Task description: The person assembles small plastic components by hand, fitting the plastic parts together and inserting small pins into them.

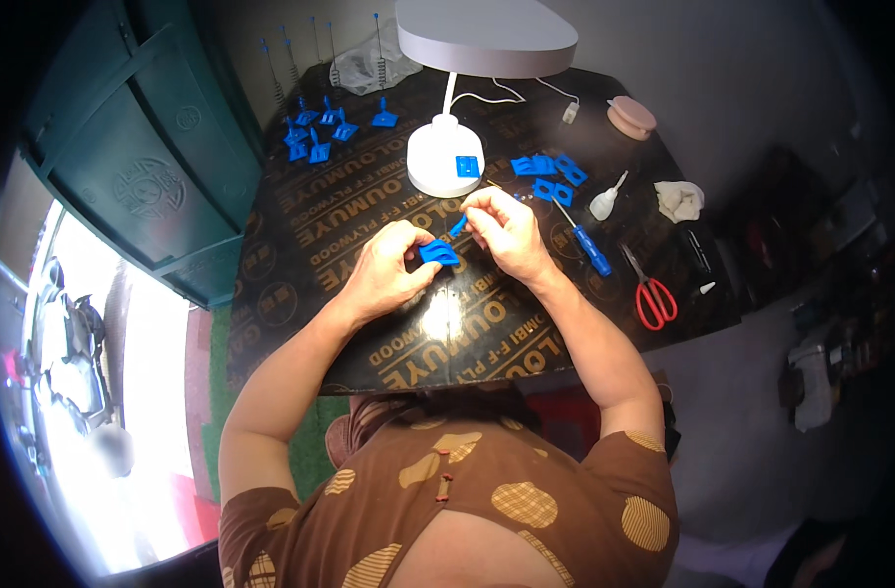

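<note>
While pinching blue plate (438, 256) in left hand (390, 274), long axis roughly left-right, above worktop (364, 171) toward near edge, also pinching blue strip (457, 228) in right hand (504, 232), slanting near-left toward plate.

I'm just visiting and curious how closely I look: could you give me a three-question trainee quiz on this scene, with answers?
1. What is the person's left hand holding?
2. True or false: the red-handled metal scissors lie to the right of the white desk lamp.
3. Which is nearer the right hand: (a) the blue-handled screwdriver or (b) the round pink case?

Key:
1. A small, ridged blue piece, apparently plastic.
2. True.
3. a.
</note>
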